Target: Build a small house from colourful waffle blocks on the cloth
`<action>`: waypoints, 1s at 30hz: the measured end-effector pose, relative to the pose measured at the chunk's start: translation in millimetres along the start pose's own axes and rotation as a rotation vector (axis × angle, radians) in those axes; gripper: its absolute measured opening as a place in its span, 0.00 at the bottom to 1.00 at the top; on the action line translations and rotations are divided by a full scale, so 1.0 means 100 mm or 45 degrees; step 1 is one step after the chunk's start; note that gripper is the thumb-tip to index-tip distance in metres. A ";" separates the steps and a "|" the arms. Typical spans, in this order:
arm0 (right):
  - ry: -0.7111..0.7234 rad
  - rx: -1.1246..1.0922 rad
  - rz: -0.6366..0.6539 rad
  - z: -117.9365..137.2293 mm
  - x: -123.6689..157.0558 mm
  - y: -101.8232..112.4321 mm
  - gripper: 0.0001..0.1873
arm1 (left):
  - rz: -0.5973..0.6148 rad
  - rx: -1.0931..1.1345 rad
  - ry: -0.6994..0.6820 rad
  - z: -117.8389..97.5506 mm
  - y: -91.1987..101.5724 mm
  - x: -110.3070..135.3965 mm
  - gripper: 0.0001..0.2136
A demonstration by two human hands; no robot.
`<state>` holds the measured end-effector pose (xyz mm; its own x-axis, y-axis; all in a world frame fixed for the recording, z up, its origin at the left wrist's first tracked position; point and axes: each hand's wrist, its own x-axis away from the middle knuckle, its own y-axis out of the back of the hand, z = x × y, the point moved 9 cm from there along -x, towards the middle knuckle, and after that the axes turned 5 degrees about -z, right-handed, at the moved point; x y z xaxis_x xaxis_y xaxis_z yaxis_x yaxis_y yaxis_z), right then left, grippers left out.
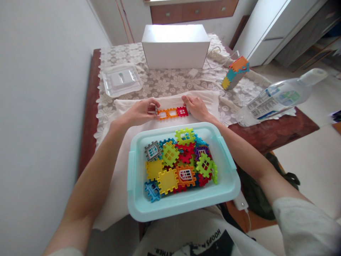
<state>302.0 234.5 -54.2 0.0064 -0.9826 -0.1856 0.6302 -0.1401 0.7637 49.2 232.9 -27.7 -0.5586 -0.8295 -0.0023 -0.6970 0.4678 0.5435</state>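
A row of interlocking plastic building tiles, two orange and one red, lies on the white cloth. At its left end, my left hand is closed with thumb and fingers on a grey tile seen nearly edge-on. My right hand is closed round the other end, beside the red tile; a sliver of grey shows there, mostly hidden by the fingers. Nearer my body, a light-blue tub holds many loose tiles, including a yellow tile and a lime-green window tile.
Behind the cloth lies a clear plastic lid, with a white box at the back. To the right stand a small tower of joined tiles and a tilted transparent bottle. The wall is close on the left.
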 end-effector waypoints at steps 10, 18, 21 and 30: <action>0.023 -0.001 0.005 0.00 -0.01 0.00 0.39 | 0.023 0.146 0.029 0.08 -0.04 -0.04 0.21; 0.020 -0.021 0.016 0.01 0.00 0.02 0.40 | -0.023 0.266 0.069 0.16 -0.06 -0.05 0.22; 0.017 -0.016 0.018 0.01 -0.01 0.01 0.39 | -0.038 0.232 0.065 0.16 -0.05 -0.05 0.22; 0.009 -0.022 0.023 0.01 -0.01 0.02 0.35 | 0.008 0.224 0.065 0.09 -0.07 -0.01 0.20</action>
<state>302.2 234.7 -52.3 0.0237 -0.9841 -0.1762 0.6434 -0.1199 0.7560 50.6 233.6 -39.0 -0.5426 -0.8388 0.0453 -0.7641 0.5153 0.3880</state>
